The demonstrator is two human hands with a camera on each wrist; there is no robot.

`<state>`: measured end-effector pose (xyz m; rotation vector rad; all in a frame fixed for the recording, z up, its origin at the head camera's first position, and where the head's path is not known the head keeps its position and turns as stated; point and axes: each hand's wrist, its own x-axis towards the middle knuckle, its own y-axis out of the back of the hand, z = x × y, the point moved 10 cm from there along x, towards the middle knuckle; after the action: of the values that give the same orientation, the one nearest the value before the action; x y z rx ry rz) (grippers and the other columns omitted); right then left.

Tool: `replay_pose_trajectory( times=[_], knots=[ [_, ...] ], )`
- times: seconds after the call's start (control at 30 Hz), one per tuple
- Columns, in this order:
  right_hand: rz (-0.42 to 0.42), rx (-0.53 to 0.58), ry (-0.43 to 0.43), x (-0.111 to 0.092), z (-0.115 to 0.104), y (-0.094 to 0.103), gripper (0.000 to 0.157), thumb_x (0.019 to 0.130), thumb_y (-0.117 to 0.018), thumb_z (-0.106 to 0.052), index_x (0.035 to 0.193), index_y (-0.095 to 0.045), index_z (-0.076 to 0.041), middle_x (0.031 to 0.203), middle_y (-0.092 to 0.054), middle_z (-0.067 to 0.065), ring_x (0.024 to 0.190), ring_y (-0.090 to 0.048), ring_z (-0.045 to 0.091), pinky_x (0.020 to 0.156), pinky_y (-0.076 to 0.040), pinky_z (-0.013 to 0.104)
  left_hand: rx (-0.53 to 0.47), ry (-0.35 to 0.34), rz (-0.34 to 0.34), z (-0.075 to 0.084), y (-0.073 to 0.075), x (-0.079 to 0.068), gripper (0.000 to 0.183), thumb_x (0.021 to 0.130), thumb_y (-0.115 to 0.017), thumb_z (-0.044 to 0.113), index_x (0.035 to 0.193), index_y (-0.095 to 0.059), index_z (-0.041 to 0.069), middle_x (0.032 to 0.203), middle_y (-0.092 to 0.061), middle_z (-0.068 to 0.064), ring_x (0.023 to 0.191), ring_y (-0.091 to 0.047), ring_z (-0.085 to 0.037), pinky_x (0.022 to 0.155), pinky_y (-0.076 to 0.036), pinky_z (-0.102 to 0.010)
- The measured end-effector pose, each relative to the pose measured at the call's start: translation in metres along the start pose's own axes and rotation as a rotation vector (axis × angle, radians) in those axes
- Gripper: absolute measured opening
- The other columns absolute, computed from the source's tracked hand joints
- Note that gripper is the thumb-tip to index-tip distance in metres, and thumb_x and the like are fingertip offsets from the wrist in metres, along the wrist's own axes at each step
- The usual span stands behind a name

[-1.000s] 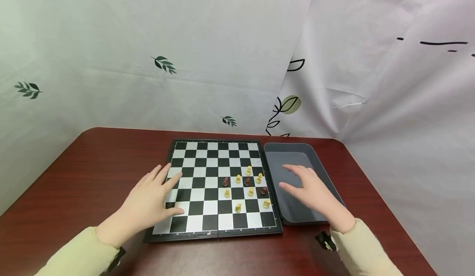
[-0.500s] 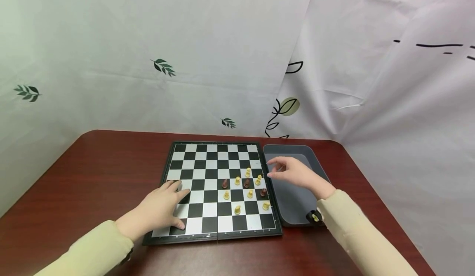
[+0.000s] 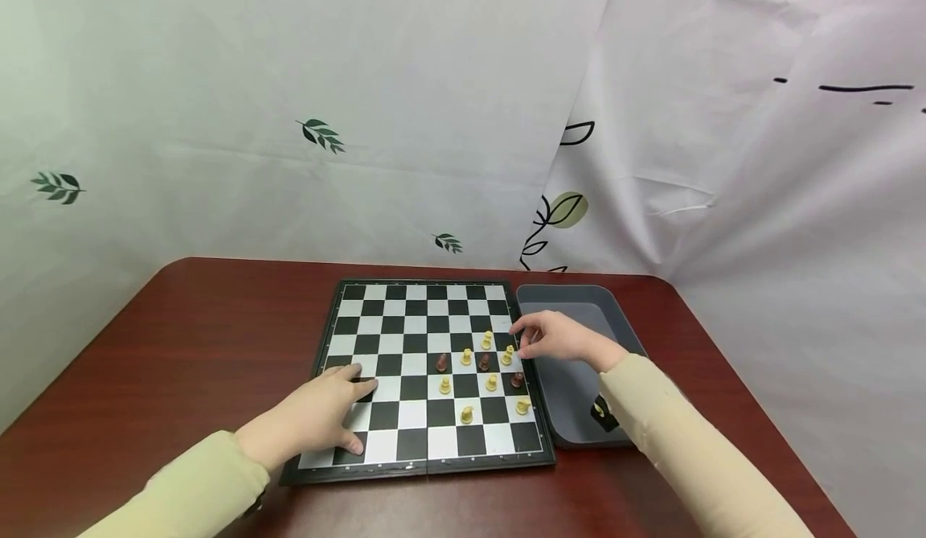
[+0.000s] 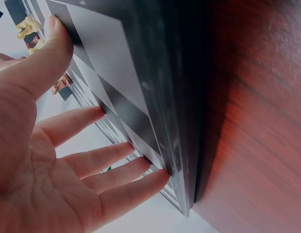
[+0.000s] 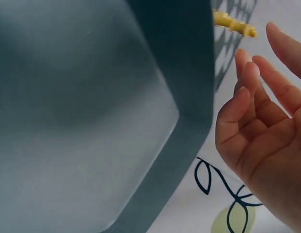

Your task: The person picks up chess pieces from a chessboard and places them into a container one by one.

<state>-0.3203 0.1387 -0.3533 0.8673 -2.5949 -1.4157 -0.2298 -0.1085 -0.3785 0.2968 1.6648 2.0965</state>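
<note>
The left hand (image 3: pixel 318 411) is resting spread on the chessboard (image 3: pixel 394 361); the right hand (image 3: pixel 555 335), thumb and forefinger parted, is hovering beside a yellow chess piece (image 3: pixel 508 355), standing there near the gray tray (image 3: pixel 571 393).

Chessboard (image 3: pixel 415 388): squares are alternating black and white; the border is showing black.
Yellow pieces (image 3: pixel 487 340): seven, all showing plain yellow.
Brown pieces (image 3: pixel 442 363): three, all showing dark reddish brown.
Tray (image 3: pixel 571 401): is showing plain slate grey.
Table (image 3: pixel 224 337): is displaying red-brown with darker streaked grain.
Backdrop cloth (image 3: pixel 405 184): is bearing green leaf sprigs, black line drawings and a pale green disc on white.
Left sleeve (image 3: pixel 195 482): is showing pale yellow-green.
Right sleeve (image 3: pixel 673 425): is showing cream.
</note>
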Motion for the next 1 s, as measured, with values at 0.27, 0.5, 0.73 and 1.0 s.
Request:
replay_pose_trajectory(
  times=[0.27, 0.5, 0.73, 1.0],
  knots=[
    [-0.039, 0.0, 0.057, 0.008, 0.002, -0.009, 0.023, 0.085, -0.068, -0.006, 0.108, -0.063, -0.001, 0.077, -0.06, 0.0, 0.068, -0.054, 0.01, 0.065, -0.044, 0.026, -0.008, -0.005, -0.012, 0.002, -0.002, 0.002, 0.086, 0.055, -0.087, 0.037, 0.125, -0.059, -0.003, 0.131, -0.047, -0.034, 0.121, -0.045, -0.05, 0.098, -0.041, -0.055],
    [-0.045, 0.025, 0.097, 0.011, -0.001, -0.011, 0.019, 0.084, -0.069, -0.005, 0.101, -0.064, -0.001, 0.074, -0.06, 0.0, 0.066, -0.054, 0.01, 0.064, -0.045, 0.026, -0.02, 0.002, -0.015, 0.003, -0.001, 0.002, 0.087, 0.054, -0.088, 0.036, 0.126, -0.059, -0.003, 0.132, -0.047, -0.034, 0.121, -0.045, -0.051, 0.098, -0.041, -0.056],
    [-0.041, 0.015, 0.108, 0.012, 0.0, -0.014, 0.015, 0.084, -0.068, -0.005, 0.099, -0.066, -0.003, 0.073, -0.062, -0.001, 0.066, -0.053, 0.009, 0.062, -0.044, 0.024, -0.024, 0.013, -0.009, 0.003, 0.0, 0.001, 0.087, 0.054, -0.087, 0.036, 0.126, -0.058, -0.003, 0.132, -0.047, -0.034, 0.121, -0.045, -0.052, 0.098, -0.04, -0.057],
    [-0.018, -0.01, 0.131, 0.013, -0.003, -0.016, 0.007, 0.085, -0.067, -0.006, 0.093, -0.069, -0.005, 0.073, -0.06, -0.003, 0.063, -0.05, 0.008, 0.06, -0.043, 0.022, -0.034, 0.015, -0.002, 0.003, 0.001, 0.0, 0.086, 0.054, -0.088, 0.035, 0.126, -0.058, -0.004, 0.132, -0.047, -0.034, 0.121, -0.044, -0.052, 0.099, -0.04, -0.056]
  ],
)
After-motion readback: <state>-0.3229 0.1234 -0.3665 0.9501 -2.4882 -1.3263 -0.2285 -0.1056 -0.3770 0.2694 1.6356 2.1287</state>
